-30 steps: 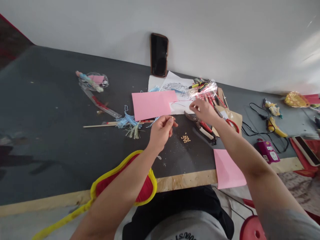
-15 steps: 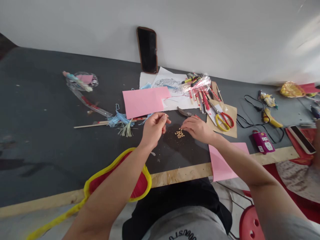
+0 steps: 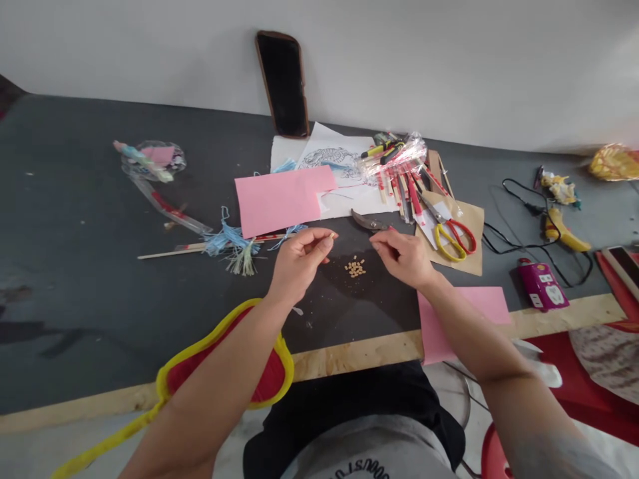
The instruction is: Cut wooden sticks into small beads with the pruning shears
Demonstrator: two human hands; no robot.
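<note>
Several small tan pieces [image 3: 355, 267] lie in a loose pile on the dark grey table [image 3: 90, 279]. To the left of the pile, my left hand [image 3: 302, 263] pinches a tiny pale piece between thumb and forefinger. My right hand [image 3: 403, 256] is at the right of the pile with its fingers closed; anything between the fingertips is too small to make out. Curved-blade cutters [image 3: 368, 221] lie just beyond my right hand, their handles partly hidden. Behind my left hand are a pink paper [image 3: 282, 196] and light blue tassels [image 3: 224, 238].
Scissors [image 3: 452, 241] rest on brown paper beside a bundle of sticks [image 3: 399, 193]. A phone [image 3: 284, 83] leans on the wall. A red shape with yellow edging [image 3: 272, 379] lies under my left forearm. A purple packet [image 3: 543, 285] and a black cable [image 3: 504, 249] are at right.
My right hand has drawn back to the right from the pile of small pieces. My left hand still pinches near the same place. The view has shifted slightly.
</note>
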